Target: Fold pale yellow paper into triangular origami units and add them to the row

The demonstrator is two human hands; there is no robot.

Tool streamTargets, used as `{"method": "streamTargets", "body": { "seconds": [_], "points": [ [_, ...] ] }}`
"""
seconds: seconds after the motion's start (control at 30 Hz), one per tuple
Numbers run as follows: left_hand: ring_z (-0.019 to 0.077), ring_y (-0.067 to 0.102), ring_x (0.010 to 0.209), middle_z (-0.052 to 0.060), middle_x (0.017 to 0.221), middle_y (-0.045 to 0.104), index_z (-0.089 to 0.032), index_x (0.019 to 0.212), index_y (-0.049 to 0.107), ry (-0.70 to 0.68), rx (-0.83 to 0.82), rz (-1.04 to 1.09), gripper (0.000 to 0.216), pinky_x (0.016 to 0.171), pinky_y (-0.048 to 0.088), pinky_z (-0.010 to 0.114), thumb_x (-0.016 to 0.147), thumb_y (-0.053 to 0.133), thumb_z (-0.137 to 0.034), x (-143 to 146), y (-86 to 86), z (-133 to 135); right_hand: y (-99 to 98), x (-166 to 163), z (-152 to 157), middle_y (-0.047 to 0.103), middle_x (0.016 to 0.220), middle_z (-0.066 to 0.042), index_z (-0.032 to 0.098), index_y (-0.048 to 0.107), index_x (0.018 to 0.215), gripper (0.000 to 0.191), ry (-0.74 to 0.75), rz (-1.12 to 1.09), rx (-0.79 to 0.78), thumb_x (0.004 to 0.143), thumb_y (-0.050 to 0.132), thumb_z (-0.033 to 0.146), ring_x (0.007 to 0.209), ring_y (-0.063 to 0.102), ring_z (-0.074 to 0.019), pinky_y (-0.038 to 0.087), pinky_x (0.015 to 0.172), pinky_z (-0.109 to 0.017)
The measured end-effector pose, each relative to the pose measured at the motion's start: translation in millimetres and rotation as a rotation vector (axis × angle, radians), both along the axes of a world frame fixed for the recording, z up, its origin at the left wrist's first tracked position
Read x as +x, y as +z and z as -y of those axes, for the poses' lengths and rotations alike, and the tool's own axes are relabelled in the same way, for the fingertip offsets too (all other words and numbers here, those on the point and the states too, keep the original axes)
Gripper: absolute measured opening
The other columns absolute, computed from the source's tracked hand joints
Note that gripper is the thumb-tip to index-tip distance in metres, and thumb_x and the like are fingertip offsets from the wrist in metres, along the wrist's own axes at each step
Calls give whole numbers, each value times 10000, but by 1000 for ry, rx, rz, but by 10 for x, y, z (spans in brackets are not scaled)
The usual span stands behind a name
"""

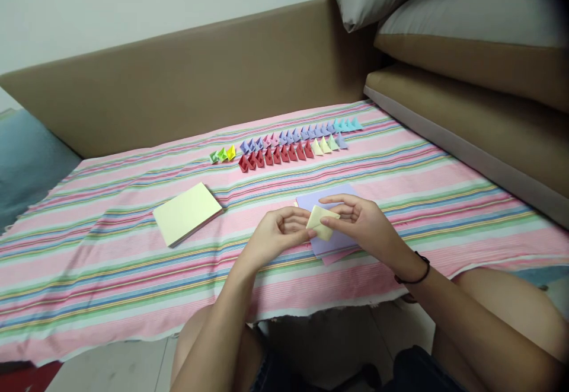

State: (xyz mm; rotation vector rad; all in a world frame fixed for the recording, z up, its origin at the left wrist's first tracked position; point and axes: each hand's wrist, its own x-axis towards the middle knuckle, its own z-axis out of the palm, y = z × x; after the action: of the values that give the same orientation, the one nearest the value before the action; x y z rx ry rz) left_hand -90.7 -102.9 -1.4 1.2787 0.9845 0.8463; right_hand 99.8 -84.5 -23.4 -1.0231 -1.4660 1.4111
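Note:
Both my hands pinch one small pale yellow folded paper [320, 222] above the striped cloth. My left hand [278, 235] grips its left side with curled fingers. My right hand [360, 221] holds its right edge between thumb and fingers; a black band circles that wrist. Under the hands lies a stack of lilac paper [331, 202] with a pink sheet below it. A stack of pale yellow paper [186, 213] lies to the left, apart from my hands.
Two rows of several small folded paper pieces [288, 143], green, yellow, purple, red, pink and blue, stand further back on the striped cloth [111, 261]. A brown sofa back [200, 77] rises behind, with cushions [466, 83] stacked at the right.

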Motion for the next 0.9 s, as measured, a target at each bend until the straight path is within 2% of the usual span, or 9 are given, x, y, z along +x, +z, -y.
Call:
{"method": "streamTargets", "body": {
  "seconds": [0.13,0.33,0.5,0.63,0.77,0.83,0.9],
  "points": [
    [126,634,643,40,720,668,-107,794,649,162,30,-12,246,616,502,229,637,753,-265,68,-96,-25,-6,-13,16,728,800,-48,176,591,1068,396,21,-1,-10,716,699,323,748,691,-209,540,674,-306],
    [96,596,561,7,617,647,-115,735,657,179,36,-67,244,550,469,193,607,772,-289,38,-97,-52,59,15,1,737,795,-39,173,630,1041,314,167,-93,-155,766,634,324,790,697,-208,543,784,-357],
    [125,611,577,23,633,655,-117,734,660,200,25,-23,260,558,490,227,638,737,-346,59,-105,-47,71,16,0,732,775,-34,173,625,1060,323,110,-70,-121,770,629,315,783,690,-198,539,767,-342],
    [128,598,572,14,607,639,-125,708,654,352,94,30,235,576,490,242,664,714,-348,100,-113,-27,43,-30,6,716,864,-50,177,586,1078,365,82,-92,-71,744,661,303,841,672,-197,522,779,-331],
    [142,606,684,34,708,660,-136,709,669,382,184,37,183,665,484,253,705,683,-318,128,-109,-26,15,-88,34,682,850,-35,186,580,911,218,19,-107,30,725,667,261,855,658,-188,516,777,-306],
    [152,600,773,51,795,662,-142,717,685,394,254,-18,150,706,472,247,713,679,-292,137,-116,-34,22,-107,66,654,824,-23,194,578,849,111,-41,-27,158,751,621,222,830,646,-175,511,775,-294],
    [142,588,754,48,799,652,-151,773,692,410,269,-39,150,682,466,239,708,685,-286,150,-132,-38,33,-118,105,627,825,-17,202,588,826,86,-99,110,346,754,575,156,815,627,-167,501,767,-282]
  ]
}}
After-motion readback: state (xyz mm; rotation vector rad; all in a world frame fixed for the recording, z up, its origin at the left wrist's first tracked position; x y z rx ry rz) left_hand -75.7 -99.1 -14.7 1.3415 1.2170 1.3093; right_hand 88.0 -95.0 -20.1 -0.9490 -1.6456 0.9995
